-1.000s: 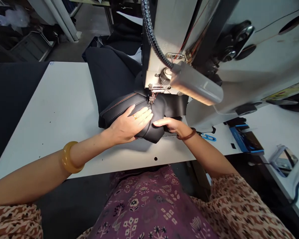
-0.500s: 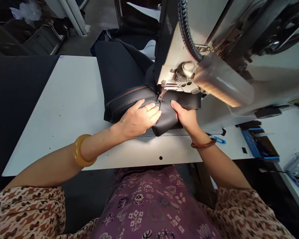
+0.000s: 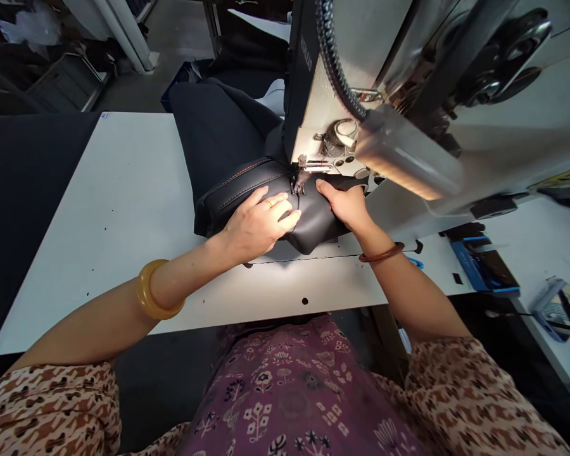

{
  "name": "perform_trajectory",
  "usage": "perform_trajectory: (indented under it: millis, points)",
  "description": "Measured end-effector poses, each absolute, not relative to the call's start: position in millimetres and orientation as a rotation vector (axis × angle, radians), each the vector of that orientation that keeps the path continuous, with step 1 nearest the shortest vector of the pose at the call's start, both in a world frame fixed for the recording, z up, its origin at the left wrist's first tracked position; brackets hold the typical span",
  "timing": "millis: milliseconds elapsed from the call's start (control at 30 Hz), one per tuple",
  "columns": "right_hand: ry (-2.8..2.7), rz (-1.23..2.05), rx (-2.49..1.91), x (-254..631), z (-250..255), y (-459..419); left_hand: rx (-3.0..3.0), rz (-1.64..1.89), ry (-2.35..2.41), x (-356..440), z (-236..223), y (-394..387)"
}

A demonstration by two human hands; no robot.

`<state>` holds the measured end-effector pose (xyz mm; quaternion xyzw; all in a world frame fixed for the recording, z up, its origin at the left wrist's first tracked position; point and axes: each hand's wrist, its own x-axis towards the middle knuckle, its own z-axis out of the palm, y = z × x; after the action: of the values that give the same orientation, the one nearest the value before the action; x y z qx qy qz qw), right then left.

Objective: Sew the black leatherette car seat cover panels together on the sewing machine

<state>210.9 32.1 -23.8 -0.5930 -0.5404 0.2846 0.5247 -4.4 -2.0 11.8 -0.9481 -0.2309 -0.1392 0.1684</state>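
Black cover (image 3: 223, 117) lies on the white worktop (image 3: 137, 196) beneath the head of the sewing machine (image 3: 308, 117), with the presser foot (image 3: 298, 183) down near its seams. Its underside is hidden from you, its far part runs behind the machine head, and the needle's tip is too small to make out. Your left hand (image 3: 259, 223) rests on top with fingers slightly apart, covering part of the surface. Your right hand (image 3: 350, 206) has its thumb on the cover beside the foot; the other fingers are mostly hidden, so you cannot tell whether they clamp it. A blue tool (image 3: 416, 262) is mostly concealed behind your right wrist. The cover looks smooth, with a soft sheen under the lamp (image 3: 408, 155); orange stitching and a paler stitch line curve along its folded, padded-looking band, and one corner points towards you.
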Motion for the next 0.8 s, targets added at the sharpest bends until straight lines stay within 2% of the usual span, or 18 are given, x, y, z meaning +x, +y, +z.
perform_trajectory:
  millis: [267,433,500,633,700,800]
  points:
    - [-1.628,0.503,-1.291,217.0,-43.9,74.0,-2.771,-0.393,-0.780,0.3,12.8,14.8]
    - [-1.604,0.304,-1.513,214.8,-31.4,49.4,-2.809,-0.599,-0.817,-16.6,-2.2,0.4]
    - [-1.648,0.214,-1.600,222.1,-27.2,25.2,-2.712,-0.826,-1.008,-37.5,-16.6,-11.3]
    - [-1.461,0.075,-1.544,238.5,-41.4,-36.0,-2.375,-1.280,-1.797,-87.9,-58.0,-25.9]
    - [-1.264,0.231,-1.536,236.1,-58.3,-64.0,-2.371,-1.275,-2.107,-102.4,-77.6,-24.4]
    - [-1.128,0.763,-1.540,214.5,-85.9,-93.4,-2.329,-1.161,-2.323,-102.3,-94.9,-15.0]
